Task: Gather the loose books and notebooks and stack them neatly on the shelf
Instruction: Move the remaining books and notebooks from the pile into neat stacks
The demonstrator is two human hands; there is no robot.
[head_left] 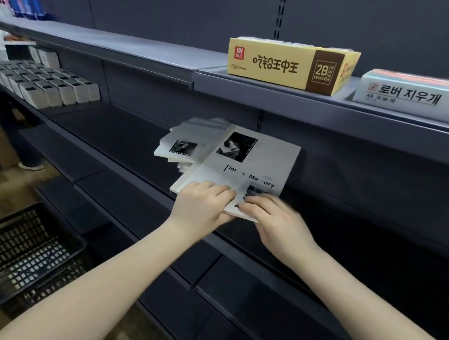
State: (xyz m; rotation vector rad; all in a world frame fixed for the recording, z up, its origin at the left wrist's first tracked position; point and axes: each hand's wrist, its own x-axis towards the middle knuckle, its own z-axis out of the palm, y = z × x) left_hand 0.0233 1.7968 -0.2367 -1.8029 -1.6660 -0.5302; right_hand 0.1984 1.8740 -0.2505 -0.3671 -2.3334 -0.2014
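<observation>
A loose pile of white notebooks (184, 144) with black-and-white photo covers lies on the dark middle shelf (124, 139). The top notebook (249, 167), printed "Time & Memory", lies askew over the others. My left hand (201, 204) grips its near edge, fingers on the cover. My right hand (274, 219) holds the same near edge beside it, fingertips on the cover's lower photo. The notebooks underneath fan out to the left, partly hidden.
On the upper shelf (284, 97) stand a yellow eraser box (286, 63) and a white eraser box (427, 96). Rows of small white boxes (43, 83) fill the middle shelf's left end. A black plastic basket (21, 251) sits on the floor at lower left. A person stands at far left.
</observation>
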